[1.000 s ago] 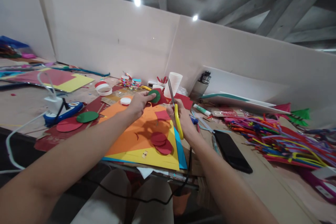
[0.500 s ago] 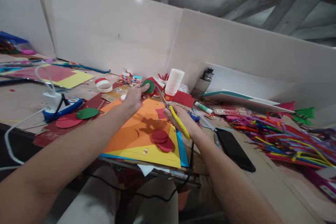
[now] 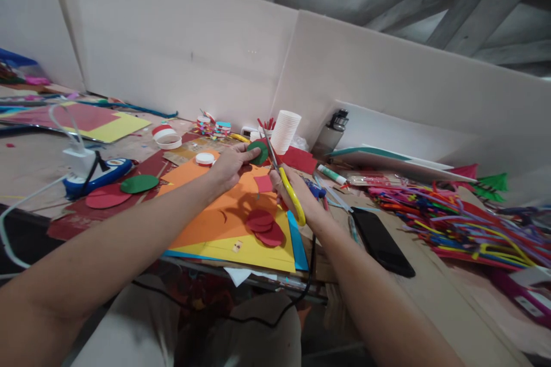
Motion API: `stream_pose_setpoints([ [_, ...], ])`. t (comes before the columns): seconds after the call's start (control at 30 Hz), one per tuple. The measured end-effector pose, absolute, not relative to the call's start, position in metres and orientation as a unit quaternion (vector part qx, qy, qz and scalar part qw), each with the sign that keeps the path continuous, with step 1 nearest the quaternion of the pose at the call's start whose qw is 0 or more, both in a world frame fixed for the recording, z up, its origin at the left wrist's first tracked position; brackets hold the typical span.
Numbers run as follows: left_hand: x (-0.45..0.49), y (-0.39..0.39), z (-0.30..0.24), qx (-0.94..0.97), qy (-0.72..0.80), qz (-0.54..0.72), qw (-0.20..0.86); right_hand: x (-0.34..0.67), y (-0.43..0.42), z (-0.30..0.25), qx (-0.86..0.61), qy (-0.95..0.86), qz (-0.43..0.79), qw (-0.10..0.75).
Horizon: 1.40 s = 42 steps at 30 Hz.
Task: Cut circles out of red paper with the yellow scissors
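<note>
My left hand pinches a green paper circle, with red paper showing just behind it. My right hand grips yellow-handled scissors, whose blades point up and away beside the circle's right edge. Whether the blades touch the red paper I cannot tell. Beneath both hands lie an orange sheet and a yellow sheet. Two red paper circles overlap on these sheets, and a small red paper piece lies near my right hand.
Stacked white paper cups stand behind my hands. To the right are a glue stick, a black phone and a heap of pipe cleaners. A blue power strip sits left, beside a green disc and a red disc.
My left hand has moved right and slightly down with the green circle. The scissors have turned more upright, and the red paper behind the circle shows less. The view has shifted a little.
</note>
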<state>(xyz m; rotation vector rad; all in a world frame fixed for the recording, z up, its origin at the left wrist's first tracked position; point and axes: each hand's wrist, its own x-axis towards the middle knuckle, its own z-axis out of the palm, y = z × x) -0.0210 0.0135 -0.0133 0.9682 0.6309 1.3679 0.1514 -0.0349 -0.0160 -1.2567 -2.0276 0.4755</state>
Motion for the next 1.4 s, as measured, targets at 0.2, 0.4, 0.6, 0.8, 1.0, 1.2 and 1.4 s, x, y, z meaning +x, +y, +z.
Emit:
stream_pose_setpoints([
  [0.2, -0.0203, 0.0135, -0.0158, 0.423, 0.271, 0.598, 0.624, 0.1504, -0.03, -0.0199, -0.471, -0.792, 0.154, 0.356],
  [0.4, -0.0196, 0.0139, -0.0171, 0.422, 0.273, 0.594, 0.628, 0.149, -0.0279, -0.0227, -0.473, -0.787, 0.152, 0.366],
  [0.6, -0.021, 0.0162, -0.0186, 0.422, 0.263, 0.597, 0.63, 0.1477, -0.0346, -0.0156, -0.481, -0.774, 0.185, 0.368],
  [0.8, -0.0214, 0.0177, -0.0172, 0.433, 0.261, 0.59, 0.63, 0.15, -0.0345, -0.0158, -0.478, -0.78, 0.17, 0.366],
  [1.0, -0.0212, 0.0168, -0.0148, 0.431, 0.262, 0.599, 0.622, 0.151, -0.0323, -0.0199, -0.477, -0.785, 0.162, 0.36],
  [1.2, -0.0203, 0.0165, -0.0148, 0.431, 0.274, 0.596, 0.619, 0.1506, -0.0314, -0.0212, -0.471, -0.788, 0.152, 0.366],
  [1.4, -0.0209, 0.0161, -0.0145, 0.441, 0.273, 0.591, 0.617, 0.1504, -0.0342, -0.0174, -0.47, -0.788, 0.156, 0.365],
])
